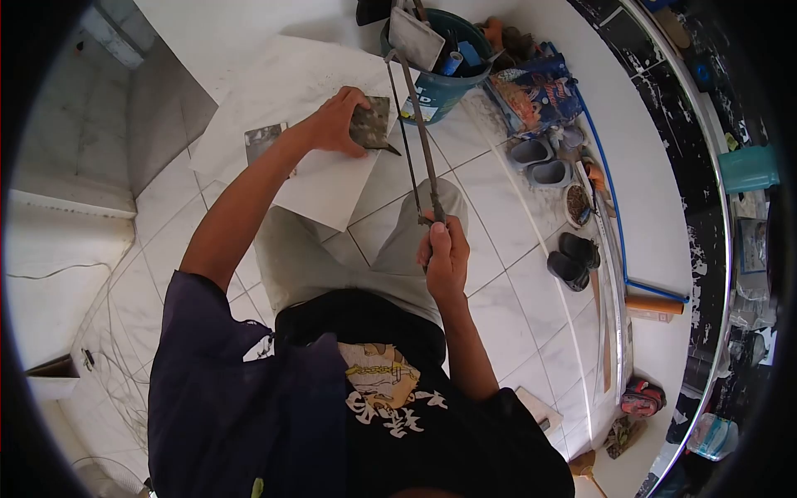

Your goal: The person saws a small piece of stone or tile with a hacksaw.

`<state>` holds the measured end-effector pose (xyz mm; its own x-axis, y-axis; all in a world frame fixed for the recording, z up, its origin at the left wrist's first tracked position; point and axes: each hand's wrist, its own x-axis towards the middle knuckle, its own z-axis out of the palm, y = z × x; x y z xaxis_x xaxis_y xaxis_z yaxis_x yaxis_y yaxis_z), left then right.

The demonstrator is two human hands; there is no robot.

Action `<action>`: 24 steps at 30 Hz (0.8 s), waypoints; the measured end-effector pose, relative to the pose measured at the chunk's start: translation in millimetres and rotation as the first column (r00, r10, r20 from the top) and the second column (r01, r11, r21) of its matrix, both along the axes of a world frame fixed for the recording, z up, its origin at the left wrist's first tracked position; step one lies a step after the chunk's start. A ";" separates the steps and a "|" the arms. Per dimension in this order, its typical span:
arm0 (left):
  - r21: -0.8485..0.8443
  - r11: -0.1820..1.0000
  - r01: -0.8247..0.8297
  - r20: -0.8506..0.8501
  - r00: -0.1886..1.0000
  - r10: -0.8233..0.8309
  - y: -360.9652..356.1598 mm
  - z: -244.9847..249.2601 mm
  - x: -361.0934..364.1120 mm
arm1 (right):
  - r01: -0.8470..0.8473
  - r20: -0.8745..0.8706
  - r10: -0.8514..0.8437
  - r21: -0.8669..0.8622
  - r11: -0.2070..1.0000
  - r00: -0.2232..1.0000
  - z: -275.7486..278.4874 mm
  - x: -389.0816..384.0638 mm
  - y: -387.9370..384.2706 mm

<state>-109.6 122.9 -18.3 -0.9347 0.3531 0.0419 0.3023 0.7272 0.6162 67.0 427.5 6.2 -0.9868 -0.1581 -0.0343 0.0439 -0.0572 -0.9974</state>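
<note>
My right hand point(445, 253) is closed round the handle of a hacksaw point(422, 129), whose frame and thin blade point up and away from me. The saw's far end overlaps the rim of a dark green bucket point(461, 87). My left hand point(336, 120) spans a small, dark, spotted rectangular piece point(370, 123), thumb at the near side and fingers at the far side. This piece lies at the right edge of a white board point(324, 195). A dark pointed tip point(393, 150) sticks out beneath it. Left of my wrist, a grey-and-white piece point(264, 143) rests on the board.
Tools fill the bucket, including a trowel point(415, 40). Along the right wall are a blue printed bag point(538, 93), grey shoes point(548, 162), dark clogs point(573, 261) and a blue rod point(610, 183). A loose cable point(112, 357) lies on the tiled floor at left.
</note>
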 end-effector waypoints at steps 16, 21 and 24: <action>0.007 1.000 -0.023 -0.077 0.997 0.023 -0.3 -3.1 2.6 | 0.016 0.067 -0.021 0.073 0.997 0.998 -3.7 -3.8 -23.2; 0.039 0.999 -0.032 -0.068 0.997 0.035 -0.2 -3.2 5.0 | 0.041 0.093 -0.045 0.046 0.998 0.995 -2.2 1.8 -25.7; 0.032 0.998 -0.047 -0.071 0.996 0.049 -0.1 -3.7 5.2 | 0.015 -0.010 -0.014 0.233 0.972 1.000 -10.6 3.6 -21.6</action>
